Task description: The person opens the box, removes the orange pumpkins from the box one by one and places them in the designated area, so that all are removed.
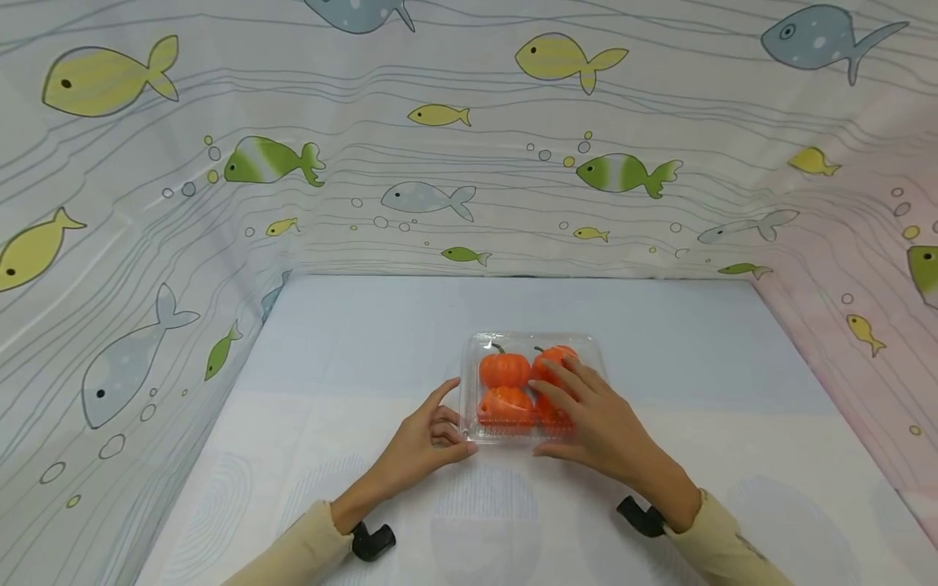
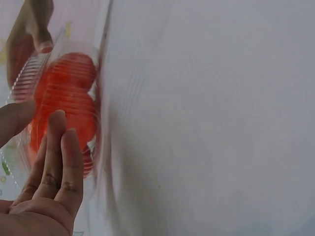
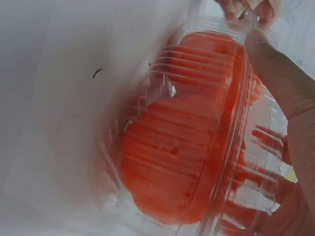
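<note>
At the clear box's [image 1: 470,366] left end, the left hand [image 1: 425,439] spreads, probably steadying it; the right hand [image 1: 608,423] splays over its right-side orange pumpkins [image 1: 554,358].

A clear ribbed plastic box [image 3: 236,123] holds orange pumpkins, one [image 3: 167,152] in its near end, another [image 3: 204,59] toward its far end. The right hand [image 3: 298,115] has its thumb tip at the box's rim, its fingers [image 3: 283,191] showing through the box. Beyond the box's far end is part of the left hand [image 3: 269,12].
</note>
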